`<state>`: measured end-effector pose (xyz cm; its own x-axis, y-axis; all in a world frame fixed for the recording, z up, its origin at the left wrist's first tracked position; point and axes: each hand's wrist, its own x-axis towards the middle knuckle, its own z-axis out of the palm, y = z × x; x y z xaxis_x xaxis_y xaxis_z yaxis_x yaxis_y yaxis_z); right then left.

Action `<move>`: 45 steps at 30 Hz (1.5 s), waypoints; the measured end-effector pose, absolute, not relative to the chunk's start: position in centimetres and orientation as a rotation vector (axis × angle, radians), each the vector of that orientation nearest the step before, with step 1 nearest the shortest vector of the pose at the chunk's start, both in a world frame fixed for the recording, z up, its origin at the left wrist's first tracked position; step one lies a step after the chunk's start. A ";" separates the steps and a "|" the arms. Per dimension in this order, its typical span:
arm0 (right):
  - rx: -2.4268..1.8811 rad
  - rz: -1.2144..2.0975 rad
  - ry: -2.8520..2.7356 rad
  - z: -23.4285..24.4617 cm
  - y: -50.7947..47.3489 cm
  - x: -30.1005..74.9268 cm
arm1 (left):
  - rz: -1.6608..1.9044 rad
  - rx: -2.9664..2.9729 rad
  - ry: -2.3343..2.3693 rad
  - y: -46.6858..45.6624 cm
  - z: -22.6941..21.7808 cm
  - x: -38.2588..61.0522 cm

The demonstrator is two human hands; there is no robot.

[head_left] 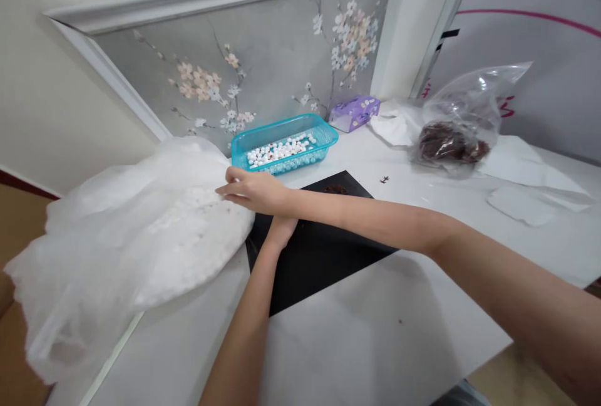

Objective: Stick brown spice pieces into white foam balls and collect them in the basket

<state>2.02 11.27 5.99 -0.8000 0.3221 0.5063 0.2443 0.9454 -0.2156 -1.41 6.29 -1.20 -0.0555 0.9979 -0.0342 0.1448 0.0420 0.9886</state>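
My right hand (258,193) reaches across to the left over my left wrist. Its thumb and fingers are drawn together at the edge of a large white translucent plastic bag (188,237) filled with small white pieces. What they pinch, if anything, is too small to make out. Mostly covered by the right hand, my left hand (283,230) is over a black board (319,262), and its fingers are hidden. A small heap of dark brown bits (335,190) lies on the board. Just behind the hands stands a blue plastic basket (322,133) with many white balls (282,149) in it.
A purple tissue pack (354,113) leans by the wall. To the right, a clear plastic bag (462,124) holds dark brown material (446,143), with white paper sheets (530,168) around it. A small dark brown piece (384,180) lies on the white table (366,343).
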 end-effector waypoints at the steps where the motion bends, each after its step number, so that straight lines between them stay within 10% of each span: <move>1: -0.419 0.232 -2.483 6.1 11.4 3.2 | 1.165 1.244 1.368 6.3 -1.2 -1.4; 15: -0.870 0.997 -1.894 0.1 11.6 14.0 | 1.237 1.073 1.259 6.9 -0.1 -0.8; 31: -1.234 0.419 -2.081 -1.0 11.3 16.3 | 1.258 1.011 1.266 6.9 0.0 -0.7; 45: -1.080 0.581 -1.972 -1.0 11.9 16.5 | 1.249 1.020 1.292 6.9 0.3 -0.6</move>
<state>16.49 11.88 -0.97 -0.3189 0.8474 0.4246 0.4814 0.5307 -0.6976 -0.65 6.89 0.30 -0.1159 0.9872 -0.1097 -0.0763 0.1013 0.9919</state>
